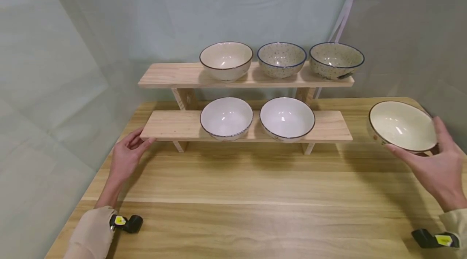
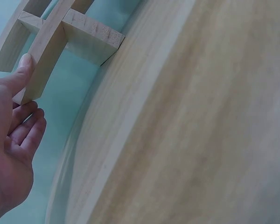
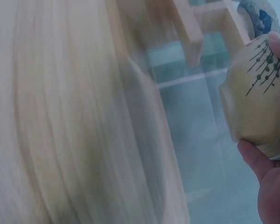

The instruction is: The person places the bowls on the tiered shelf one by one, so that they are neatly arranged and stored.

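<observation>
My right hand (image 1: pixel 439 165) grips a cream bowl (image 1: pixel 401 125) with a brown rim, held up to the right of the wooden two-tier shelf (image 1: pixel 171 125). In the right wrist view a green branch pattern shows on the outside of this bowl (image 3: pixel 256 98), with fingers under its base. My left hand (image 1: pixel 125 155) pinches the left end of the lower board, thumb on top and fingers below, also plain in the left wrist view. Two white bowls (image 1: pixel 226 117) with dark rims stand on the lower board.
On the upper board stand a cream bowl (image 1: pixel 226 58) and two speckled bowls with blue rims (image 1: pixel 281 58). The shelf rests at the back of a wooden table (image 1: pixel 255 210). Pale sheeting (image 1: pixel 255 7) hangs behind and at the sides.
</observation>
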Motion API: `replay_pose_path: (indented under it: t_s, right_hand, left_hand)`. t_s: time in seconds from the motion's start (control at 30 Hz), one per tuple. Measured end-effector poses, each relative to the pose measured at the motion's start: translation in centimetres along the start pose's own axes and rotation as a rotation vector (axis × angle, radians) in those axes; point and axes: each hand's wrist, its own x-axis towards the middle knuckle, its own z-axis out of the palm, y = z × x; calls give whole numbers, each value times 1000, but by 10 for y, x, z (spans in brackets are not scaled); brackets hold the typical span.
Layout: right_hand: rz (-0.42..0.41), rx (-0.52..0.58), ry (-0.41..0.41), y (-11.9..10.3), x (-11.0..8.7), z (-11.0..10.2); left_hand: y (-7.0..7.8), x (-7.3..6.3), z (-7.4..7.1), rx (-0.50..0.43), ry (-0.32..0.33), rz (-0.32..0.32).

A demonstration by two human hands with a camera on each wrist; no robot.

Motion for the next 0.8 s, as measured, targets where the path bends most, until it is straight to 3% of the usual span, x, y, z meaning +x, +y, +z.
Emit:
replay_pose_path:
  t_s: [0.43, 0.8]
  right_hand:
    - [-139, 26, -42, -13, -6, 14]
    - [-148, 63, -94, -24, -8, 24]
  left_hand:
    - [-2, 0, 0, -31, 5, 5]
    - [-1, 0, 0, -44, 9, -9]
